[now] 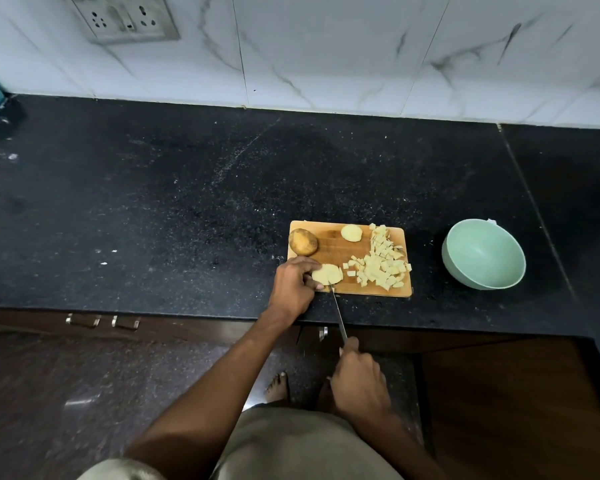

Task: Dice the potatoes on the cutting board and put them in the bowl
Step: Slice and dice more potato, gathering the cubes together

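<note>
The cut in hand turns on how the knife lies against the flat potato piece at the near left corner of the cutting board. The left hand sits on the left side of that piece, its fingers curled over the left edge and pinning it flat to the board, while the right hand is well back from the desk, closed round the knife handle. The blade runs as a long thin line from that hand up and slightly left, and its tip meets the piece at its near edge, just right of the left fingertips; so the blade's long axis points away from the person, across the piece. The piece's right part looks already scored into strips, though the marks are too fine to be sure. To the right, on the same board, lies a heap of diced potato, with a round peeled slice at the far edge and a whole unpeeled potato at the far left corner. The pale green bowl stands on the desk apart from the board's right end, holding nothing visible. The right hand is the nearer one to the bowl, so I judge that the dice would be carried rightward later; the tip's closeness to the left fingers is what needs care.
</note>
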